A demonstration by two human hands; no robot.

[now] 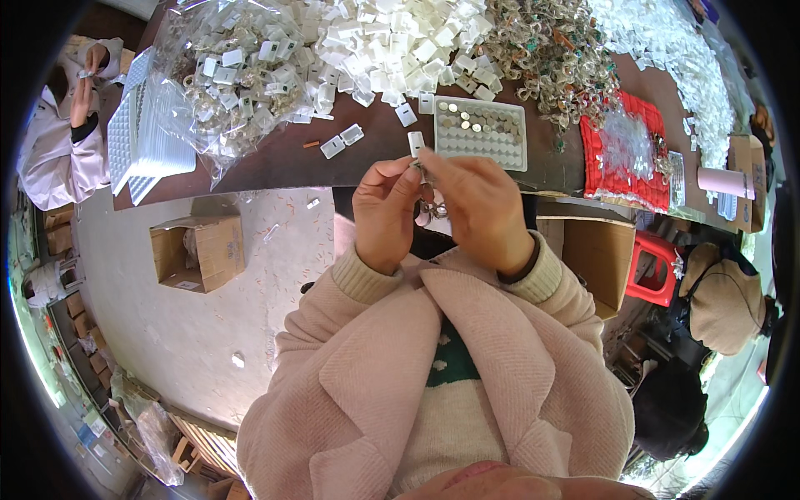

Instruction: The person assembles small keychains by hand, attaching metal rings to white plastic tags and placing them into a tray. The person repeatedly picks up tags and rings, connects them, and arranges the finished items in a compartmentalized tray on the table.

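Both of my hands meet just in front of the table's near edge, fingertips together. My left hand [385, 215] is closed in a pinch, and my right hand [482, 207] is closed against it from the other side. Between them hangs a small shiny key ring piece [430, 210], mostly hidden by the fingers. Just past the fingertips is a small white plastic case [416, 143]; I cannot tell whether they touch it. Beyond my right hand lies a pale tray [481, 161] with rows of round silver button cells.
On the brown table [275, 160] are piles of white plastic cases [400, 50], metal key rings [554, 58] and a clear bag of parts [225, 83]. A red cloth [612, 171] lies right, stacked plastic trays [150, 133] left. Cardboard boxes [218, 254] and a red stool [654, 268] stand below. Another person [62, 158] works far left.
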